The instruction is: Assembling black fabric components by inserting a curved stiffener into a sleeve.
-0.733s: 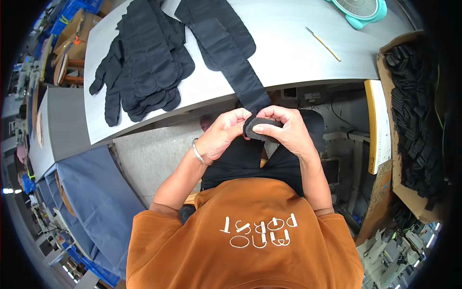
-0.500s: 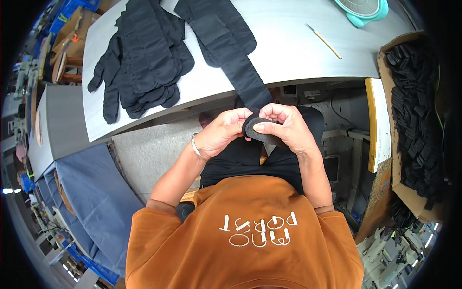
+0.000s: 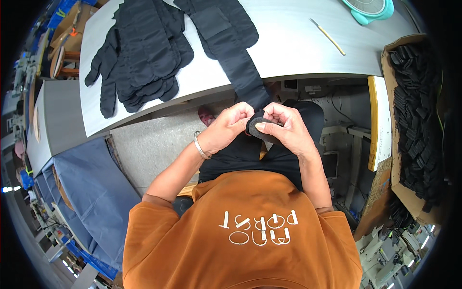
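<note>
Brown cardboard box (image 3: 385, 72) stands at the right edge of the head view, open-topped and packed with small black pieces (image 3: 416, 115); a second brown carton (image 3: 62, 19) sits at the far left beyond the table. White letters show on the orange shirt (image 3: 240, 231), seen upside down. Black and rounded, a small foam pad (image 3: 255, 127) is pinched between both hands just below the table edge, over the lap. Left hand (image 3: 231, 123) curls its fingers tight onto the pad's left side; right hand (image 3: 284, 127) presses thumb and fingertips on its right side. A long black fabric strip (image 3: 231, 48) hangs from the table down to the hands, and its lower end meets the pad. On the pale grey table (image 3: 298, 48) lie a pile of black gloves (image 3: 139, 53), a thin stick (image 3: 327, 36) and a teal round thing (image 3: 370, 7) at the far edge. Grey concrete floor (image 3: 149, 149) shows beneath, with blue cloth (image 3: 91, 192) at the left.
</note>
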`<state>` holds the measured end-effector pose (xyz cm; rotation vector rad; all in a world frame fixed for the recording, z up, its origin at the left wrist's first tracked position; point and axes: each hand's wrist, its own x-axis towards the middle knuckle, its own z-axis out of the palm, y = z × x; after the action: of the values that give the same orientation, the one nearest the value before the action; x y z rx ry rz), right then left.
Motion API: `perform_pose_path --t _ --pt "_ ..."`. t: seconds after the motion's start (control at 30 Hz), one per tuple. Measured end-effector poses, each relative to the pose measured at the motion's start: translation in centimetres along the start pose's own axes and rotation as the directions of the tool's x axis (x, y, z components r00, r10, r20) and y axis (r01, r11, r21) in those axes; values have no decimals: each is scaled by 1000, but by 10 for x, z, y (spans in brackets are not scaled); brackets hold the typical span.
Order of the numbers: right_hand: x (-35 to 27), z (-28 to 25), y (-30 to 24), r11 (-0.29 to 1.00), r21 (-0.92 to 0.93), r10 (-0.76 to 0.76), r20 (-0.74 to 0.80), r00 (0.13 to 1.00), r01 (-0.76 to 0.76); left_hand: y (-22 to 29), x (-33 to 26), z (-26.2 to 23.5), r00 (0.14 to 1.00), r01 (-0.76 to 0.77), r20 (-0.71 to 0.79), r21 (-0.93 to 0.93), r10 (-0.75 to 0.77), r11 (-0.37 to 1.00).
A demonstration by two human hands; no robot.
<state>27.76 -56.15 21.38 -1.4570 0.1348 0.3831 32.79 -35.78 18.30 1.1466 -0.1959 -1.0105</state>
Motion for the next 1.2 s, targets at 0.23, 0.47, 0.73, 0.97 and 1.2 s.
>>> perform_pose_path --t 0.23,0.47,0.73,0.97,1.2 --pt "0 2 21 987 -160 -34 -47 998 26 4 1 7 987 -124 -44 403 155 907" --pt "0 18 45 952 -298 -162 -280 946 75 -12 4 16 905 -181 -123 754 407 632" --pt "2 39 54 940 -342 -188 -474 860 16 -46 12 18 796 -216 -169 818 581 534" --pt "-1 25 81 925 -380 -174 -368 913 24 -46 9 9 851 -153 -189 804 491 575" --pt "-6 10 83 968 -234 -153 -246 957 95 -32 10 -16 998 -11 -56 154 20 988"
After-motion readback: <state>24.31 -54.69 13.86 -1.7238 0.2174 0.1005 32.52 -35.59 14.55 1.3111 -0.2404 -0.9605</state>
